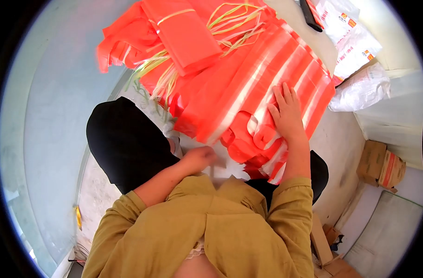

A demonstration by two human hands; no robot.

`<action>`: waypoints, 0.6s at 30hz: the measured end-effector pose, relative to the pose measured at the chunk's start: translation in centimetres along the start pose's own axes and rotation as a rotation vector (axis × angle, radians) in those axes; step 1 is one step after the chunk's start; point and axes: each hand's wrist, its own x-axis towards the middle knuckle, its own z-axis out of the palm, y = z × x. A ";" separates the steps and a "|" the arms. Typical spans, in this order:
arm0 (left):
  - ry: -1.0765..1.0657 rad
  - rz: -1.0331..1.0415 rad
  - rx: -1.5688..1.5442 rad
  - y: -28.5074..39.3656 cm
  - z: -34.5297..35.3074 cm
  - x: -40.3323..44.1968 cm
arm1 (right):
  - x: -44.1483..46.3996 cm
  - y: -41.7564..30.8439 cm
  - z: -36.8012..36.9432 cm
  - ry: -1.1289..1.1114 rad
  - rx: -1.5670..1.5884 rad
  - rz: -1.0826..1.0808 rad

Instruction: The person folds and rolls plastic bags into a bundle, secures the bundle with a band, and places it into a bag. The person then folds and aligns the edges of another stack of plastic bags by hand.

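A large pile of red plastic bags [220, 88] with pale translucent stripes lies in front of me, its near layers rolled and folded. My right hand [288, 113] rests flat on the striped bags, fingers stretched out. Below the pile's near edge, close to my body, is my left hand [198, 160]. Its fingers look bent but are smeared by motion, so whether they hold anything is unclear. A folded red bundle [186, 39] sits on top of the pile, crossed by a pale yellow band. Thin yellow-green strips [234, 21] stick out beside it.
White printed plastic sacks [355, 48] lie at the far right, beside a black and red object [311, 16]. Cardboard boxes [380, 164] stand by the right wall. A pale wall or panel [54, 106] runs along the left. My knee [128, 143] flanks the pile.
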 end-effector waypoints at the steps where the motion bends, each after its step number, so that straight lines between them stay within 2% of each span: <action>1: -0.005 0.003 0.003 0.0 0.0 -0.1 | 0.0 -0.5 -0.5 -0.001 -0.019 0.014; 4: -0.001 0.000 0.087 0.9 -0.3 -0.3 | 0.3 -1.5 -0.9 -0.018 -0.047 -0.030; 8: -0.012 -0.013 0.039 0.9 -0.5 -0.6 | 0.6 -1.3 -0.2 -0.091 0.032 -0.052; 12: -0.050 -0.019 -0.021 1.1 -0.5 -0.6 | -0.4 -0.7 -3.8 0.189 0.469 0.016; 15: -0.058 0.048 -0.058 1.0 -0.6 -0.5 | -3.9 0.4 -7.1 0.160 0.636 0.311; 16: -0.060 0.062 -0.060 0.7 -0.6 -0.4 | -5.3 0.7 -7.2 0.238 0.658 0.360; 18: -0.065 0.058 -0.051 -0.1 -0.3 0.1 | -8.7 1.7 -6.7 0.227 0.601 0.454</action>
